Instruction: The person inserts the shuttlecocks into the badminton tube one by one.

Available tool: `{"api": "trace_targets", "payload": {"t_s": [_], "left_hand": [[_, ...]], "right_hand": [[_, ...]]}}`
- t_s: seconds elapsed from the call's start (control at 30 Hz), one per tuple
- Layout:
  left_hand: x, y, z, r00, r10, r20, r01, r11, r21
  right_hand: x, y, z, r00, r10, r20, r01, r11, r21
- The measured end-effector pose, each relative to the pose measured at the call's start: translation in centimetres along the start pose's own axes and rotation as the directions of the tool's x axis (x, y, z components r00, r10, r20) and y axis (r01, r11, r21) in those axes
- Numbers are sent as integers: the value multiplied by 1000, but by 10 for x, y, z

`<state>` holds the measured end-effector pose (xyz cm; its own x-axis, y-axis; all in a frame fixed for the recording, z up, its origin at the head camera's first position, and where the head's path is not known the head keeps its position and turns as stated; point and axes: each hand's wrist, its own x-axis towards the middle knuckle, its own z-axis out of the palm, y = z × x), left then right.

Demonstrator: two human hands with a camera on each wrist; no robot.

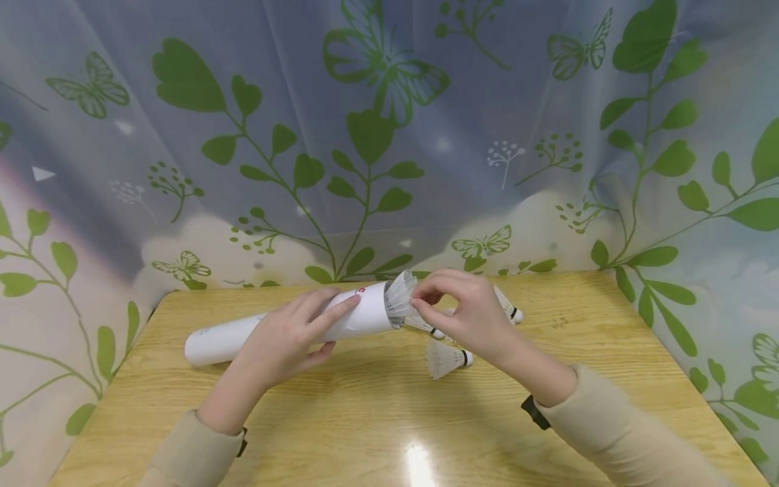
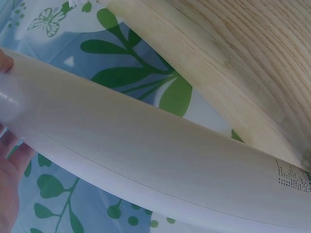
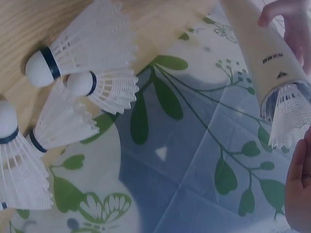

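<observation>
"Where's the piece being worked?"

"The white shuttlecock with a flared, latticed skirt (image 1: 398,297) sits part-way in the right-hand mouth of the long white cylindrical tube (image 1: 365,314). Its skirt stands out; its base is hidden inside."

"And each grip?"

"The left grip (image 1: 289,338) is clamped over the tube, fingers across the top, thumb on the near side. The right grip (image 1: 471,311) has thumb and forefinger together on the skirt's rim."

"How would you do this well?"

"I'd keep the left firm enough to stop the tube rolling, and the right light, since the skirt would likely bend. Guide the shuttlecock straight along the tube's length; any tilt could snag it on the edge."

"Anything to watch?"

"The loose white shuttlecocks with dark-banded bases (image 1: 449,358), just right of the mouth on the pale wooden bench (image 1: 341,426). Don't let the right wrist knock them."
</observation>
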<state>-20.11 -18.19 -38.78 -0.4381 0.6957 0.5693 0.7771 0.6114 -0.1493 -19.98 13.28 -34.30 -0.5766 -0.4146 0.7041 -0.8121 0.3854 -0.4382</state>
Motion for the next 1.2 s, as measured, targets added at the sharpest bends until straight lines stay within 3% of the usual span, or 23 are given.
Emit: {"api": "trace_targets", "payload": {"t_s": [0.9,1.2], "left_hand": [[1,2,0,1000,2,-3,-2,1000,3],[0,2,1,1000,1,-4,-1,1000,4]], "right_hand": [[-5,-3,26,997,27,78,-27,1000,-1],[-5,-5,28,989,82,123,-83,997,3]]}}
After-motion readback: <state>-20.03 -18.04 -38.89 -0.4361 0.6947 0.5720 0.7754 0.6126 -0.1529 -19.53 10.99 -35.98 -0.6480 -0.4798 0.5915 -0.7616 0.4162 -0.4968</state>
